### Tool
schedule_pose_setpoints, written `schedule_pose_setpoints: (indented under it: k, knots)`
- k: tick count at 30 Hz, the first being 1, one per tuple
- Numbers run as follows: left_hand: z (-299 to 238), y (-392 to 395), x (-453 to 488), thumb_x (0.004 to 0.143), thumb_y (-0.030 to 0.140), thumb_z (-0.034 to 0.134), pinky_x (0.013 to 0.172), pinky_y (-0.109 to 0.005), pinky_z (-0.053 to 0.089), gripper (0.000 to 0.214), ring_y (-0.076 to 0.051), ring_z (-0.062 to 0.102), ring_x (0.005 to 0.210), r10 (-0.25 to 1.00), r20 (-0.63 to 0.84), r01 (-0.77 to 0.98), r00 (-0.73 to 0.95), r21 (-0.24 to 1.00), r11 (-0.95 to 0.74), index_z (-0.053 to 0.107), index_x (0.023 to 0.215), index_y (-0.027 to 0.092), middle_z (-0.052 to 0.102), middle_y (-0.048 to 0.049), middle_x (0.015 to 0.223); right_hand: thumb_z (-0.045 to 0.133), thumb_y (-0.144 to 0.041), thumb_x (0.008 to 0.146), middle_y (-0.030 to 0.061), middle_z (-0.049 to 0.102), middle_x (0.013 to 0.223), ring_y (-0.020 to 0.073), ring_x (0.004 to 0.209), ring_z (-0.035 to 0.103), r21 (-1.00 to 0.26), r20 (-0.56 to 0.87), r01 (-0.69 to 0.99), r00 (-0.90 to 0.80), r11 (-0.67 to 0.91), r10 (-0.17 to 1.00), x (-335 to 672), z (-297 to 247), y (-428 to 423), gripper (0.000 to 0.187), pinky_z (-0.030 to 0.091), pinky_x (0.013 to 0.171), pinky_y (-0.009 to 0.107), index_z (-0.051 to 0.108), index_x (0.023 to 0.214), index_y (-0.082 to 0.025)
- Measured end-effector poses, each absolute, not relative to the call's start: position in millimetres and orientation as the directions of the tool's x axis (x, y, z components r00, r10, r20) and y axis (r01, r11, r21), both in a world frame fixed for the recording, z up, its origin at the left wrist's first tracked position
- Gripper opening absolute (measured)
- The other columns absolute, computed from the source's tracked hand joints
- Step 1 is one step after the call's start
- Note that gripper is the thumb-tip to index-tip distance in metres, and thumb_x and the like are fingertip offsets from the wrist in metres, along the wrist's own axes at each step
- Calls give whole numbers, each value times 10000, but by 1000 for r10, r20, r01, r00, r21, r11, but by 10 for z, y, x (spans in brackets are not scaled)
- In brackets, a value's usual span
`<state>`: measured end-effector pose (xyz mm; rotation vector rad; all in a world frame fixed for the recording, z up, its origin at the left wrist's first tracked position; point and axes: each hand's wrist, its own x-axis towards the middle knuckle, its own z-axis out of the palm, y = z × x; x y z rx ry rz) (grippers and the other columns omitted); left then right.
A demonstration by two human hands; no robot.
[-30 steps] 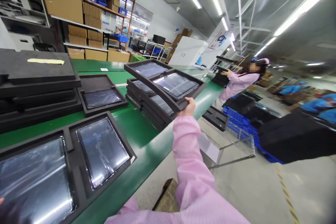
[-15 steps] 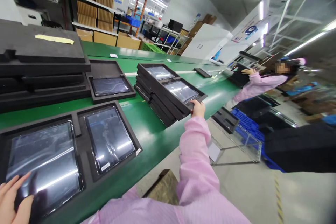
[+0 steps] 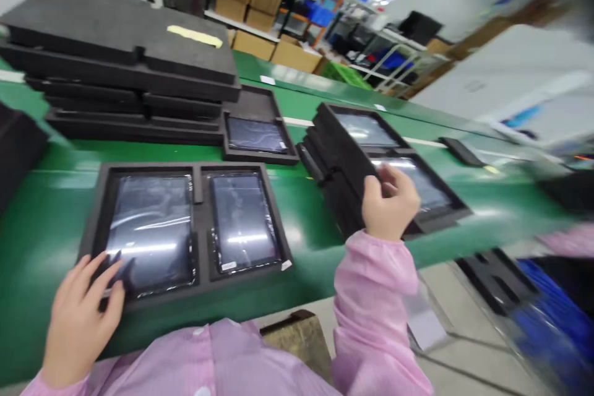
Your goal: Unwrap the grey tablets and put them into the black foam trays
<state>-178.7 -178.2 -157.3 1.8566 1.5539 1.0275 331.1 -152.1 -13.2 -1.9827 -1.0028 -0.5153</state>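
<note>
A dark foam tray (image 3: pixel 203 241) is set flat on the green worktop (image 3: pixel 37 309), with 2 film-wrapped panels seated in its separate compartments: a larger panel (image 3: pixel 153 229) on the left and a smaller panel (image 3: pixel 244 219) on the right. A white label (image 3: pixel 229 266) is borne at the smaller panel's lower left corner.

The left hand (image 3: pixel 83 315) is held at the tray's near left corner, its fingers spread apart and lightly bent, the tips placed over the larger panel; whether the film is pressed cannot be told.

The right hand (image 3: pixel 392 201) is held before a stack of trays (image 3: pixel 341 154), its fingers curled loosely inward beside the thumb. It is blurred, so whether anything is gripped or the stack is touched cannot be told. In the stack's top tray, 2 more panels are seen, partly covered by this hand.

Behind, another tray (image 3: pixel 253 102) is seen with 1 panel (image 3: pixel 257 135) in its near part. Beside it, a foam pile (image 3: pixel 106 43) is topped by a yellow strip (image 3: pixel 195 36).
</note>
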Motion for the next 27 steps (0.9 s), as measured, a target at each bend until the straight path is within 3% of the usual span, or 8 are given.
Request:
schedule_pose_setpoints:
  k: [3, 5, 7, 13, 16, 20, 23, 27]
  knots:
    - [-1552, -1830, -1724, 796, 258, 662, 1186, -552, 273, 361, -383, 458, 1364, 959, 269, 731, 89, 636, -246, 705, 1152, 297, 615, -87, 1343, 592, -277, 850, 82, 733, 1037, 246, 992, 664, -355, 566, 921, 75, 160, 821, 2367, -405, -995, 249, 512, 929, 428, 714, 1049, -193]
    - [-1561, -1874, -1708, 822, 287, 638, 1187, -546, 247, 355, -368, 526, 1303, 975, 199, 748, 97, 632, -204, 711, 1169, 291, 649, -102, 1317, 591, -227, 870, 94, 729, 1050, 241, 998, 640, -309, 349, 873, -266, 378, 899, 1737, -580, -656, 258, 504, 936, 410, 724, 1085, -173]
    - [-1568, -1927, -1732, 843, 300, 620, 1196, -538, 211, 360, -346, 572, 1257, 982, 155, 753, 104, 633, -180, 703, 1193, 306, 659, -89, 1319, 604, -203, 890, 101, 721, 1051, 228, 990, 617, -295, 166, 850, -404, 436, 900, 1211, -732, -336, 257, 491, 953, 372, 732, 1106, -145]
    - [-1551, -2034, -1927, 888, 180, 574, 1144, -472, 328, 280, -258, 658, 1109, 912, 350, 818, 215, 446, -363, 704, 1122, 262, 714, -77, 1192, 586, -254, 932, 214, 673, 1072, 329, 1052, 555, -273, 36, 864, -431, 424, 902, 359, -1066, 218, 305, 453, 946, 465, 730, 1095, -41]
    - [-1511, -2026, -1974, 857, 164, 621, 1062, -489, 430, 301, -310, 581, 1195, 891, 413, 883, 190, 324, -339, 671, 1152, 196, 637, -148, 1244, 551, -266, 952, 217, 642, 1126, 350, 1090, 524, -282, 36, 863, -426, 419, 904, 113, -1154, 239, 349, 433, 949, 487, 686, 1197, -58]
    - [-1436, -1977, -1945, 856, 218, 622, 1073, -582, 412, 397, -407, 414, 1349, 938, 316, 929, 145, 284, -239, 601, 1248, 161, 479, -213, 1396, 526, -264, 966, 159, 632, 1176, 326, 1117, 505, -338, 41, 839, -439, 426, 898, -150, -1213, 271, 355, 419, 964, 456, 648, 1276, -138]
    - [-1408, -1921, -1896, 875, 291, 603, 1102, -613, 378, 523, -421, 356, 1393, 967, 254, 940, 18, 327, -103, 485, 1364, 146, 421, -226, 1437, 527, -223, 962, 109, 658, 1137, 279, 1081, 530, -402, 65, 788, -484, 467, 873, -224, -1250, 335, 258, 416, 983, 399, 717, 1130, -174]
    - [-1411, -1829, -1878, 890, 392, 572, 1111, -642, 361, 714, -434, 304, 1428, 990, 115, 920, -84, 391, 32, 296, 1494, 130, 378, -240, 1469, 532, -133, 925, 114, 654, 1204, 255, 1097, 555, -449, 114, 699, -573, 557, 812, -216, -1257, 383, 256, 415, 1012, 360, 690, 1126, -115]
